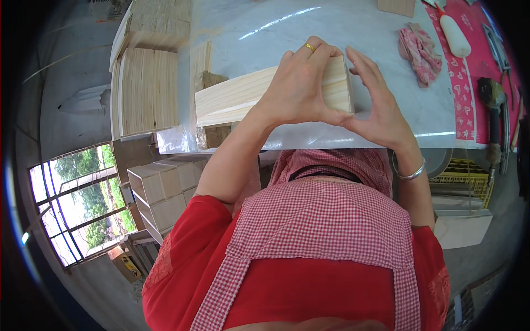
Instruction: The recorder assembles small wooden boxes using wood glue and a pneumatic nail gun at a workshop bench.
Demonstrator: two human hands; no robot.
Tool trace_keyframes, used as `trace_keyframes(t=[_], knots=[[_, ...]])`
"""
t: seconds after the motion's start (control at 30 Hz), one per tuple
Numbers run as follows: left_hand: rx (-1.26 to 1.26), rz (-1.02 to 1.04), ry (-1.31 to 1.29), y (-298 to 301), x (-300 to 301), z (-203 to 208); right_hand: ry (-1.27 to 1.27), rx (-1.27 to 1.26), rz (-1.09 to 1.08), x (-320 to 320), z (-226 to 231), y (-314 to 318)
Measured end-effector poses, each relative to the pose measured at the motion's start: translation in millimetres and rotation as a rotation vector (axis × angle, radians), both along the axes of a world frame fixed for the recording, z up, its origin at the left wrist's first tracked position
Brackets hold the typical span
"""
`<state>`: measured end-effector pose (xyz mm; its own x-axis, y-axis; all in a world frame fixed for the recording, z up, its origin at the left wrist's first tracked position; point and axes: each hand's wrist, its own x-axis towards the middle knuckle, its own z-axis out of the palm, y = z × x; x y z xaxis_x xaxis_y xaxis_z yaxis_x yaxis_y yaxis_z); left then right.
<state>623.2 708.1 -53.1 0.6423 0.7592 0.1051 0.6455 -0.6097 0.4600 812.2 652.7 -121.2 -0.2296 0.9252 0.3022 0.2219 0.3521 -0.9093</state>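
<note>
A long, pale wooden box lies across the worktable in front of me, its left end resting over a rough brown block. My left hand, with a gold ring, spans the box near its right end, thumb at the near edge and fingers at the far edge. Around the right end curves my right hand. Its thumb and fingertips are at the corners, while the palm stays apart from the wood. A thin end panel shows between the hands. The inside of the box is hidden.
Stacked thin boards stand left of the table. To the right are a crumpled pink cloth, a white glue bottle and a black-headed tool. More wooden boxes are piled below left; a yellow crate sits below right.
</note>
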Motion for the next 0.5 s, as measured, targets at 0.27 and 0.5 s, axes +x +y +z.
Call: trace_keyframes(t=[0.27,0.5], knots=[[0.009,-0.001,-0.012,-0.3,1.5,0.8,0.018,-0.002,0.014,-6.1,9.3,-31.4],[0.017,-0.004,-0.03,1.4,2.4,-1.1,-0.011,-0.07,0.033,3.1,23.4,-60.4]])
